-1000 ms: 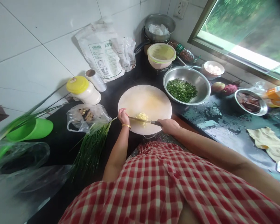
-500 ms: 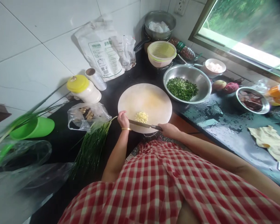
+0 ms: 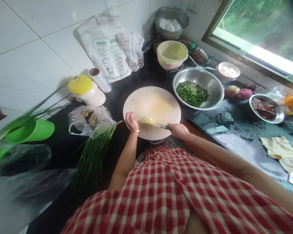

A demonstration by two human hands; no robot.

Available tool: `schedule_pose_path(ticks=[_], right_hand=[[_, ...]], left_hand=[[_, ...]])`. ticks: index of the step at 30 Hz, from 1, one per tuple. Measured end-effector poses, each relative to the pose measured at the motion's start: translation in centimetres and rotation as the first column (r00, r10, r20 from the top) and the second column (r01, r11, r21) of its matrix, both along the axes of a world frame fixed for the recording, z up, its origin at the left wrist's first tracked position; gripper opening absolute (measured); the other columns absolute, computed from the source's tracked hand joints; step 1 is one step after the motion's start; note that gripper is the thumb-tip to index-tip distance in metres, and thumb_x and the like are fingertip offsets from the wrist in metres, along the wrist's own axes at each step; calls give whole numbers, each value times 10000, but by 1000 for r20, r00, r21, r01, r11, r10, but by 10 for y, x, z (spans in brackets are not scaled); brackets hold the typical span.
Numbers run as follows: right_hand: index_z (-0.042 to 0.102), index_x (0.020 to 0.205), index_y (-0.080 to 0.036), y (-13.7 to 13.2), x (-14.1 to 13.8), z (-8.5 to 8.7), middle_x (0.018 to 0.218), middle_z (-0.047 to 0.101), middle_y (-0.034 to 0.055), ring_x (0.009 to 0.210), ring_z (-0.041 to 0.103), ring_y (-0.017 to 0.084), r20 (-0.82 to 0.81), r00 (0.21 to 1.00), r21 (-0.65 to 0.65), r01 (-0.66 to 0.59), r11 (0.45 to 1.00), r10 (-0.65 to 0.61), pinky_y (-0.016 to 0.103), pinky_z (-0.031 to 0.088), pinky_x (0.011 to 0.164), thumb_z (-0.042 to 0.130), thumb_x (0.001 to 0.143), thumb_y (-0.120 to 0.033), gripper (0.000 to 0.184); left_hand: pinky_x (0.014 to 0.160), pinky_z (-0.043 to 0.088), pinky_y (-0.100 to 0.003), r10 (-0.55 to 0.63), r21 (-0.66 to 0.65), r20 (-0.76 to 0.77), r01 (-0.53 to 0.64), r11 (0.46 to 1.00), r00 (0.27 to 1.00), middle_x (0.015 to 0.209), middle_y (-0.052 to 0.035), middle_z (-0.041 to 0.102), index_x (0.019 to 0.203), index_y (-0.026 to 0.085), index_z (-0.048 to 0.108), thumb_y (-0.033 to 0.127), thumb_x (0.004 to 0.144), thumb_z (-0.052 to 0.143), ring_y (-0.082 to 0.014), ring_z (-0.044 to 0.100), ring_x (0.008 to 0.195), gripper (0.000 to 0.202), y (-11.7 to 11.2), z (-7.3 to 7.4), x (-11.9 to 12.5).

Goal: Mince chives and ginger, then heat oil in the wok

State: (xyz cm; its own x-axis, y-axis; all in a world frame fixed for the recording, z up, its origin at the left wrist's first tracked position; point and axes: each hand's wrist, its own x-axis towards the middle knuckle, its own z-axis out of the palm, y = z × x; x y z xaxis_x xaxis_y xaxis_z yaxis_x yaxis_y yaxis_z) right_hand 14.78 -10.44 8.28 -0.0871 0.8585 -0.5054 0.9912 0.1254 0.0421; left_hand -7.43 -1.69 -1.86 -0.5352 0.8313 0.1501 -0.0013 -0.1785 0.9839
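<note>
On the round white cutting board (image 3: 161, 100) lies a small heap of finely chopped pale-yellow pieces (image 3: 148, 120), perhaps garlic or ginger. My right hand (image 3: 178, 130) grips the dark handle of a kitchen knife (image 3: 164, 127). Its blade points left across the board's near part, edge-on against the heap. At the board's left rim is my left hand (image 3: 132, 121), fingers curled in, with no object visible in them. The blade's far end comes close to this hand; whether they touch I cannot tell.
Right of the board stands a steel bowl (image 3: 215, 94) of chopped greens. To the left are a bunch of green chives (image 3: 95, 156), a plastic bag of ginger (image 3: 102, 118) and a yellow-lidded jar (image 3: 80, 85). A colander (image 3: 172, 53) stands behind.
The knife has moved from the heap's near side up against it, its blade now edge-on. My left hand has shifted slightly right, further onto the board. The view has tilted slightly.
</note>
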Motion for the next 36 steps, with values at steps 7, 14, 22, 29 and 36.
schedule_pose_path(ticks=[7,14,22,29,36], right_hand=[[543,1106,-251,2,-3,2,984,655,80,865,610,204,-32,999,25,0,1000,0,283,409,686,396,860,-233,287],[558,1093,-255,16,0,12,957,656,83,845,609,212,-44,997,81,-54,995,58,288,406,674,409,834,-214,301],[551,1094,-255,19,3,6,951,658,78,838,614,218,-33,999,34,-24,999,25,285,406,645,400,832,-215,306],[538,1088,-242,-8,-8,-6,933,664,78,820,619,203,-86,995,47,57,997,-53,274,401,638,378,854,-225,284],[567,1059,-240,28,1,14,931,648,89,844,604,209,-74,996,106,-32,994,40,275,390,662,415,829,-217,276]], left_hand=[[493,330,-219,18,-16,6,-18,1000,1000,404,64,373,711,163,560,195,734,363,-95,391,386,200,1,3,-4],[498,325,-219,56,-96,24,-53,994,998,408,63,361,700,160,571,170,701,350,-94,383,403,221,16,11,-6],[500,333,-223,21,-87,-4,-21,996,1000,418,58,378,697,171,554,178,706,348,-98,392,406,207,14,4,1],[514,347,-217,-29,-28,-34,28,999,999,396,68,358,702,161,557,197,713,364,-91,393,392,196,8,7,-6],[532,345,-221,41,-92,15,-40,995,999,414,62,370,701,149,563,163,698,353,-92,393,419,211,29,14,-4]])
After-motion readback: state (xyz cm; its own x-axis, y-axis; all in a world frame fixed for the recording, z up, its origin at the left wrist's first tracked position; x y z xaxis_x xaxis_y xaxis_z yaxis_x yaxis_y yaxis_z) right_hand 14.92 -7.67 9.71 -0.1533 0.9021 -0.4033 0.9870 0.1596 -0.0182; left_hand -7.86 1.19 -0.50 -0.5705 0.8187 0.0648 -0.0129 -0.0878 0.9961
